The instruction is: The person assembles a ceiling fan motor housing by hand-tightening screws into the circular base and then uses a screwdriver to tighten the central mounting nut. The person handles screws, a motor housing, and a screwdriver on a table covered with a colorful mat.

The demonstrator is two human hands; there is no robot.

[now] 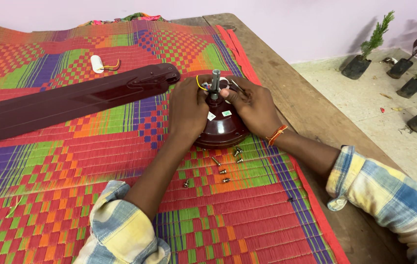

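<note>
Head view: both hands gripped a fan motor (222, 128) at frame centre.
Left hand (187, 110): fingers closed on motor.
Right hand (255, 108): fingers pinched wires beside shaft (215, 83).
Below: loose screws (223, 164).

1. One view only, from a camera on the person's head, looking down and forward over both forearms.
2. It sits close above the brown wooden bench (311, 112), facing its far edge and the pale wall.
3. The bench's right edge runs diagonally through the view; the floor with potted plants (364, 58) shows beyond it.
</note>
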